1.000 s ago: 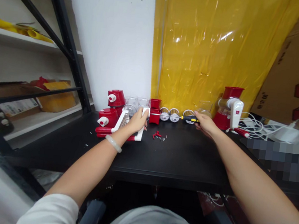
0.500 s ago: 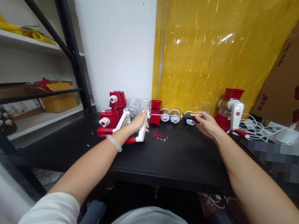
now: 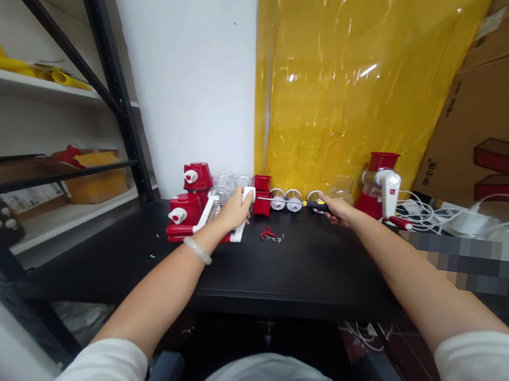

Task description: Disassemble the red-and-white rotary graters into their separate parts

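Note:
My left hand is closed around a white crank handle with a red grip, holding one end up. My right hand grips a screwdriver by its black and yellow handle. The screwdriver's shaft lies level and points left, its tip at the white end of the crank handle. More crank handles with red grips lie beside my left hand. Small red parts and several tiny screws are scattered on the black table between my hands.
Red grater housings stand stacked at the left, with clear plastic cups behind. Red hoppers and grater drums line the back. An assembled rotary grater stands at the right, near white cables. A black-framed shelf borders the left.
The view has shifted slightly. My right hand has turned a little on the screwdriver handle, its fingers now lower around it. My left hand still holds the crank handle against the screwdriver tip.

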Action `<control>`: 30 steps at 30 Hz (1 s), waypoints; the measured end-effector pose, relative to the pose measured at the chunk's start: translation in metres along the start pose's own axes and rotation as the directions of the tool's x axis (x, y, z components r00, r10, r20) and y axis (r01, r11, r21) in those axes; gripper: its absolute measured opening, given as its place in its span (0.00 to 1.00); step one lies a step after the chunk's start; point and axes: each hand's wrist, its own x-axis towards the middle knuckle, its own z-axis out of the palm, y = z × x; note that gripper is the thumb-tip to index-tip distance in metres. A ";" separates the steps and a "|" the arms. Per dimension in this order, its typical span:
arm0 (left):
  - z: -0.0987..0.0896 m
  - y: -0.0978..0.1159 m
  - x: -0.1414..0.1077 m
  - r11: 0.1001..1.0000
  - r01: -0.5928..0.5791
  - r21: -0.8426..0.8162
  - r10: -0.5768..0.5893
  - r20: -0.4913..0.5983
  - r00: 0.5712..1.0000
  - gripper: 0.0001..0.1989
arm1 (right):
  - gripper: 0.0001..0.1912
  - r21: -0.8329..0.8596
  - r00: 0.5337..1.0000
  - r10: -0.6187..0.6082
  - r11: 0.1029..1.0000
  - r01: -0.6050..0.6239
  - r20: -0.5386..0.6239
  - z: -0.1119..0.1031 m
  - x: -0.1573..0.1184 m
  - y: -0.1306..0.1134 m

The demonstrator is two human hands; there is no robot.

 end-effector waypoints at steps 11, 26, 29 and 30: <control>0.013 -0.006 -0.002 0.993 0.078 -0.090 -0.068 0.115 0.991 0.17 | 0.23 0.269 0.975 -0.211 0.938 0.220 -0.062 -0.008 -0.007 0.023; 0.019 -0.005 -0.002 0.960 0.161 -0.230 -0.147 0.079 0.986 0.16 | 0.21 0.030 0.986 -0.162 0.986 0.161 0.045 -0.013 -0.004 0.025; 0.017 -0.003 -0.004 0.978 0.094 -0.188 -0.084 0.057 0.995 0.16 | 0.22 0.102 0.988 -0.155 0.983 0.153 0.007 -0.009 -0.009 0.019; 0.016 -0.002 -0.004 0.984 0.062 -0.166 -0.053 0.057 0.997 0.15 | 0.23 0.132 0.990 -0.140 0.981 0.140 -0.014 -0.008 -0.011 0.017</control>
